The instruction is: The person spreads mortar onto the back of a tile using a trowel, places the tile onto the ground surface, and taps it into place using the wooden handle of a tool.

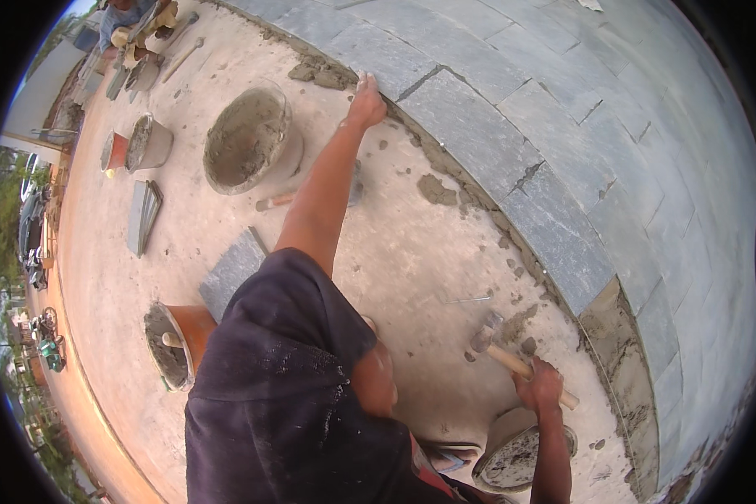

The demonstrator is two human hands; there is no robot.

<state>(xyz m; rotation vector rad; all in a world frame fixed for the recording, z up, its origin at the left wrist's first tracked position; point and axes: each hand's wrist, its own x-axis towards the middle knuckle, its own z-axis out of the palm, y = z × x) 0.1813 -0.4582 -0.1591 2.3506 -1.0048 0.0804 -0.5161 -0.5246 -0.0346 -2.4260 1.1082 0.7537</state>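
My left hand (367, 102) reaches far forward to the edge of the grey stone slabs (470, 126), its fingers stretched along that edge beside wet mortar. Lower right, my right hand (539, 385) is wrapped around the wooden handle of a hammer (509, 359). The hammer's metal head hangs over the concrete, apart from the slabs. A bare strip of mortar (626, 353) lies right of the hammer, next to the slab row. Below my right hand stands a bucket of mortar (512, 460), partly hidden by my forearm.
A large mortar tub (252, 139), smaller buckets (149, 143) and an orange bucket (195, 328) stand on the left. Loose slate tiles (144, 217) lie near them. A thin metal rod (469, 300) is on the concrete. Another person (134, 25) crouches at the far left.
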